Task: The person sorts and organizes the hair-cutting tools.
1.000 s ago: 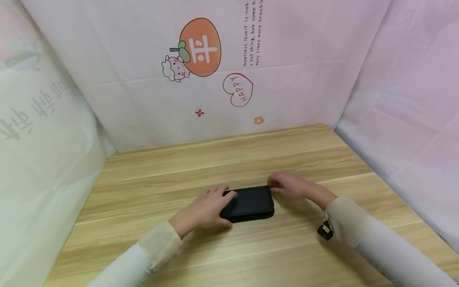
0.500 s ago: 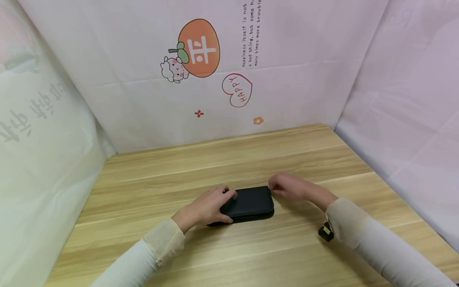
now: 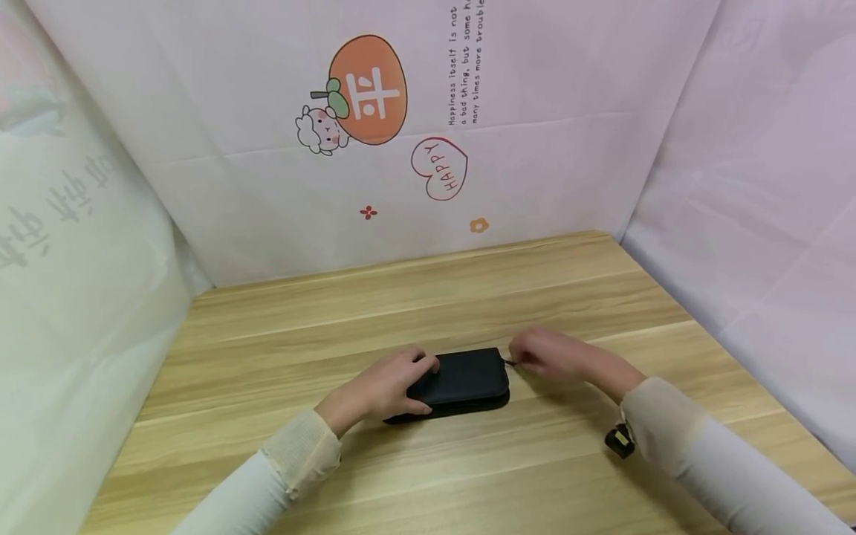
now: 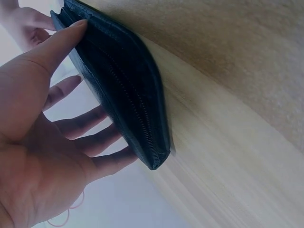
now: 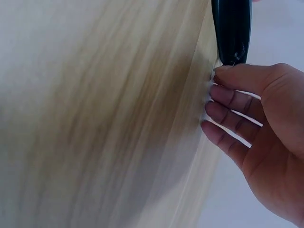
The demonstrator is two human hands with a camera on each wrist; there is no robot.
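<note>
A black zip wallet (image 3: 464,377) lies on the wooden table, its long zipped side facing the person. My left hand (image 3: 386,383) grips its left end, thumb on the near edge and fingers over the top. Seen from the left wrist, the zipper teeth (image 4: 137,116) form two rows along the wallet's side, and the thumb presses near the far end. At the right end, a short dark zipper pull (image 3: 510,362) sticks out toward my right hand (image 3: 551,354), which pinches it between thumb and finger. The thumb hides most of the pull in the right wrist view.
The wooden table (image 3: 321,319) reaches back to a white printed cloth (image 3: 267,200), with more cloth hanging at left and right. A small black device (image 3: 620,441) hangs at the right sleeve's cuff.
My right hand has shifted slightly right, away from the wallet's corner, and the zipper pull now shows between them. The left hand has moved slightly, baring the wallet's near left corner.
</note>
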